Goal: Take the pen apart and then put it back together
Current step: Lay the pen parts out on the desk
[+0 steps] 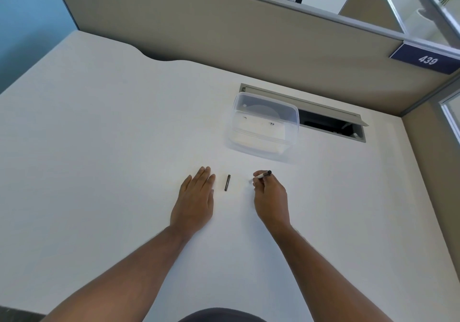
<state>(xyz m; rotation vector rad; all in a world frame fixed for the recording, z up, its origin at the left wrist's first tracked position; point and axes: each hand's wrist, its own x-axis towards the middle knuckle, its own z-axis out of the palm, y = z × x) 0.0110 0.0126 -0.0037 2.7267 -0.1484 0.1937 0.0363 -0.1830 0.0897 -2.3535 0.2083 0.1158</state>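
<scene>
1. A dark blue sign (pixel 426 59) at the upper right of the frame, fixed to the top edge of the beige partition (pixel 249 45), bears the white number "439"; the digits slant with the tilt of the view.
2. The clear plastic container (pixel 263 125) at centre right of the frame shows a few small dark marks on its inside; they are too small and blurred to read.

Left hand (pixel 195 197) flat, palm down — right hand (pixel 270 197) fingers (pixel 257 175) curled, pinching
</scene>
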